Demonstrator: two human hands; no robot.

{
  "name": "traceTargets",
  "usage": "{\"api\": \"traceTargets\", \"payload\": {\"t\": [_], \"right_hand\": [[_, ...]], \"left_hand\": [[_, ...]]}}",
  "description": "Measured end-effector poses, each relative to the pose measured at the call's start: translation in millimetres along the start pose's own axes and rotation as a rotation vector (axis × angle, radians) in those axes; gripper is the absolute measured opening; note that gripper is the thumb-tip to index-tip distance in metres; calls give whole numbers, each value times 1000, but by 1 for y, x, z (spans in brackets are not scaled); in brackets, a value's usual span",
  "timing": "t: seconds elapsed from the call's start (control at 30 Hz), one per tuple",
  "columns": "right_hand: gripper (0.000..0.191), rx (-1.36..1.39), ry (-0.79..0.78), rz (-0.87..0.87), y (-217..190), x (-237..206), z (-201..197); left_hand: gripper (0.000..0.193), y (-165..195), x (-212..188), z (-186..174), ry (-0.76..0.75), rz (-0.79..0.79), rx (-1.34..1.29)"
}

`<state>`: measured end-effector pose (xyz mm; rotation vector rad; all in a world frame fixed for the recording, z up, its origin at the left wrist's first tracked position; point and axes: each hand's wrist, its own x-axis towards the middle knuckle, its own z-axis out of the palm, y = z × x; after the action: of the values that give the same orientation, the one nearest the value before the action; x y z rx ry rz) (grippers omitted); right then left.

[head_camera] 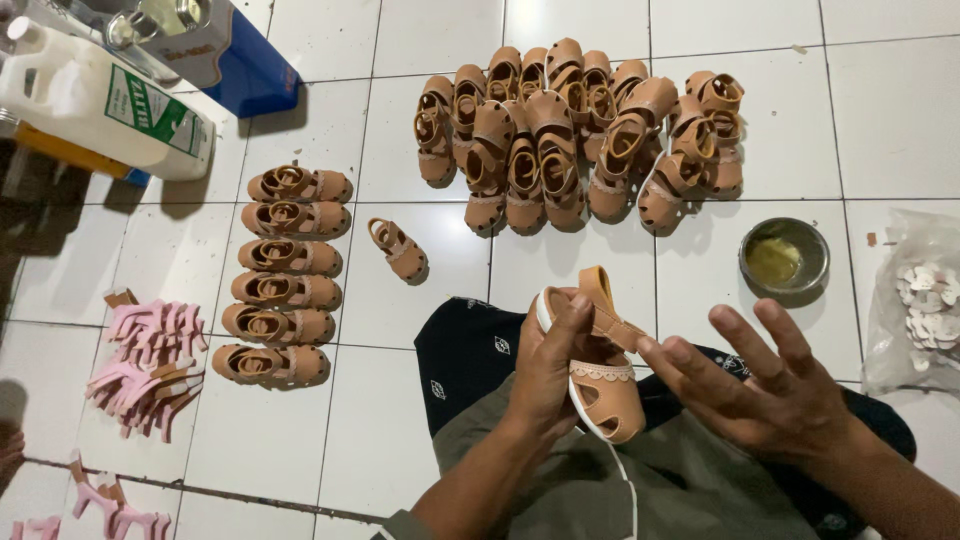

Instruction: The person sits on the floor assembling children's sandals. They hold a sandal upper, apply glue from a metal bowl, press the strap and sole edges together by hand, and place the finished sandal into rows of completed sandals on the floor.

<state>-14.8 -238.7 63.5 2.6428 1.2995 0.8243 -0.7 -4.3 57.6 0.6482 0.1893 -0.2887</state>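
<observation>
My left hand (550, 365) grips a small tan child's sandal (600, 385) with a white sole edge, held over my lap. Its strap (600, 295) sticks up at the top. My right hand (765, 385) is beside the sandal with fingers spread; its fingertips touch the strap side of the shoe. A white cord (625, 490) hangs down from the sandal.
A heap of tan sandals (575, 135) lies on the white tile floor ahead. A row of several sandals (285, 265) lies at left, with one loose sandal (398, 248). A metal bowl of yellow glue (784, 255), a bag of white pieces (925, 295), pink straps (150, 360) and a white jug (95, 95) surround me.
</observation>
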Motion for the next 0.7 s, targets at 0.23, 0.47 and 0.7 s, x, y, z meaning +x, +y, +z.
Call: {"api": "traceTargets", "payload": {"t": [0.23,0.47,0.7], "right_hand": [[44,100,69,87,0,4,0],[37,218,211,173,-6,5,9],[37,174,261,151,-9,1,17]], "left_hand": [[26,3,2,-2,-35,-122,-192],[21,-2,-3,-1,-46,-230,-369],[33,-8,-7,-2,-110,-218,-395]]}}
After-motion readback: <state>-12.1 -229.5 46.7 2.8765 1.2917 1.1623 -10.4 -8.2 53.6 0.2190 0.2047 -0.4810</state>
